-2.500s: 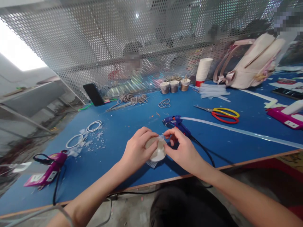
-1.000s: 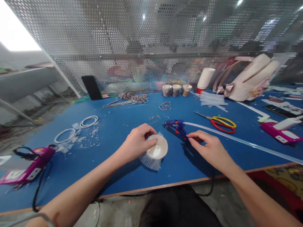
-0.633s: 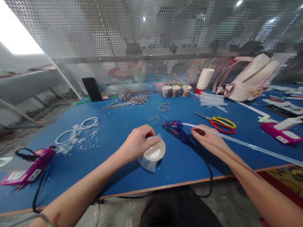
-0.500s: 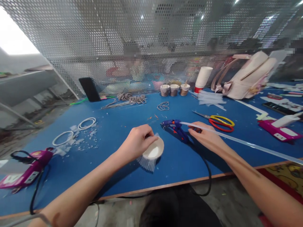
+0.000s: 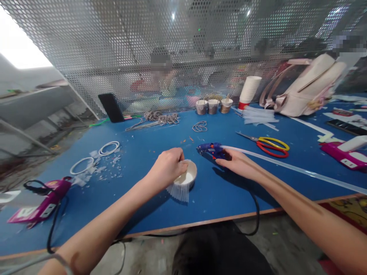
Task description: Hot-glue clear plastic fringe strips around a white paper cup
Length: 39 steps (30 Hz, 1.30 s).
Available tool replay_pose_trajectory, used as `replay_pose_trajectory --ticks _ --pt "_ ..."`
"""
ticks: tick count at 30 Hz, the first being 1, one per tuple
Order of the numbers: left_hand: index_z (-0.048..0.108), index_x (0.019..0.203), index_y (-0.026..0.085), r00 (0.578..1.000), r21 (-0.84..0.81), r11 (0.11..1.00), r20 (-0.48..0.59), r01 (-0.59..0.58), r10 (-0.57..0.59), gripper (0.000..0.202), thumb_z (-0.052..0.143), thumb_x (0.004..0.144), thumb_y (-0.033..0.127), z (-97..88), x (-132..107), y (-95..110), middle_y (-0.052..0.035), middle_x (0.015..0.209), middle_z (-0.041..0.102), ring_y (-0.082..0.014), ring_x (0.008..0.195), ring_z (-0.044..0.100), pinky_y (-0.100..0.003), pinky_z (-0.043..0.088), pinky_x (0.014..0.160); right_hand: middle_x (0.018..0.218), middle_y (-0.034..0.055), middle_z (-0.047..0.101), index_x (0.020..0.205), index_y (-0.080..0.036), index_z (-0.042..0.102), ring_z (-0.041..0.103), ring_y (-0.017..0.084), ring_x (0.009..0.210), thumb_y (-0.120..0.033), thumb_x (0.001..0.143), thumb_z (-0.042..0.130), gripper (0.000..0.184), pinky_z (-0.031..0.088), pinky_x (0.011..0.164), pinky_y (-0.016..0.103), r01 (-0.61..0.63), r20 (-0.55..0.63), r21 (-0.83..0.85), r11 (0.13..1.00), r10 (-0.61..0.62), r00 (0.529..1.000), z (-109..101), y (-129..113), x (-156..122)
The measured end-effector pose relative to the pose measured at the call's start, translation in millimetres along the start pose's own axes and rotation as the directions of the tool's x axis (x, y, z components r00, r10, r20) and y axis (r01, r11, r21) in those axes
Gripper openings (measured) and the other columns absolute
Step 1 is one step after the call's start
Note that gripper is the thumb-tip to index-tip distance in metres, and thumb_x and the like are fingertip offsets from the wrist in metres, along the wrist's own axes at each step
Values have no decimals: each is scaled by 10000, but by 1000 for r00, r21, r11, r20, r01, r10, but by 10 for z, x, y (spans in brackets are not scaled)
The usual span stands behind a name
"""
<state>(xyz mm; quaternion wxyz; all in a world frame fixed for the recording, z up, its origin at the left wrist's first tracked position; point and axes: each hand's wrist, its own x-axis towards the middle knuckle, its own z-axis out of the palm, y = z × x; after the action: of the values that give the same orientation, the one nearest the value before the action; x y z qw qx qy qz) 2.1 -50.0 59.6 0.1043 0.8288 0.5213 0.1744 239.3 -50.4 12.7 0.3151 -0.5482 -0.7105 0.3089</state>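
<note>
Mostly white, clear-fringed cup (image 5: pixel 189 178) pinched in left hand (image 5: pixel 169 167); right hand (image 5: pixel 237 163) grips blue glue gun (image 5: pixel 210 148).

The glue gun (image 5: pixel 210 148) has a smooth blue plastic body, and the glue stick (image 5: pixel 301 170) behind it is translucent, glossy plastic. Left of the gun, the small bowl (image 5: pixel 191 176) looks like pale paper, its fringe (image 5: pixel 180 194) thin clear plastic. To the gun's right, the scissors (image 5: pixel 266 145) pair bare metal blades with smooth red and yellow plastic-looking handles. Beneath the gun, the surface (image 5: pixel 149 152) is smooth blue with a faint sheen; well beyond it stands a perforated metal screen (image 5: pixel 126 49).
</note>
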Motion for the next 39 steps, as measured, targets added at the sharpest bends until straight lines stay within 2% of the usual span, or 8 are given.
replay_pose_trajectory --ticks 8,13,19,25,29,32,35,39 --pt "401 665 219 997 -12 1000 74 4 -3 161 545 654 147 2 -18 19 28 636 485 -139 574 436 -261 297 550 762 15 677 951 -169 672 605 197 702 -295 759 585 246 473 642 303 -27 -56 -91 995 22 998 41 -20 69" --pt "480 776 200 981 -156 987 193 25 6 196 618 637 210 -104 -54 46 12 743 560 -153 654 499 -258 359 588 649 -9 642 791 -175 679 574 174 607 -276 735 591 145 427 540 258 -74 -65 -98 992 68 996 85 -22 137" --pt "584 957 197 962 -334 939 272 79 16 272 598 711 315 -267 -110 -34 -20 899 642 -172 739 564 -277 428 644 685 -20 668 831 -187 695 603 178 636 -264 758 565 168 470 590 269 -71 -67 -47 996 68 995 129 -50 187" --pt "643 953 181 986 -481 867 151 132 -67 270 542 781 363 -333 -120 -169 -49 941 672 -181 813 591 -301 468 720 832 16 718 888 -205 681 655 221 817 -299 801 530 198 498 774 342 -25 -104 9 1000 26 994 77 -45 116" --pt "651 798 178 989 -528 839 11 130 -146 263 464 831 360 -315 -115 -193 -18 735 639 -149 702 571 -259 451 647 703 33 697 819 -194 648 657 226 731 -401 820 513 247 503 700 336 -15 -121 32 999 19 992 -18 -202 -116" --pt "630 741 179 983 -477 867 -35 144 -182 262 455 842 347 -294 -116 -185 16 604 568 -126 592 513 -244 403 585 674 1 657 836 -212 607 616 174 626 -396 823 546 194 473 580 265 75 -110 5 997 -74 991 -63 -369 -314" --pt "604 657 171 985 -437 886 -4 155 -174 281 487 834 356 -261 -117 -176 21 588 552 -118 582 485 -241 372 570 702 -23 637 943 -236 579 547 126 543 -345 837 576 152 418 509 227 264 -5 -84 961 -266 964 -87 -491 -433" --pt "646 752 160 988 -514 844 59 152 -142 218 547 797 349 -189 -106 -188 2 692 613 -128 642 516 -247 397 604 819 25 640 1002 -204 545 563 143 649 -229 882 509 129 404 581 249 582 217 -232 780 -541 812 -142 -594 -436"
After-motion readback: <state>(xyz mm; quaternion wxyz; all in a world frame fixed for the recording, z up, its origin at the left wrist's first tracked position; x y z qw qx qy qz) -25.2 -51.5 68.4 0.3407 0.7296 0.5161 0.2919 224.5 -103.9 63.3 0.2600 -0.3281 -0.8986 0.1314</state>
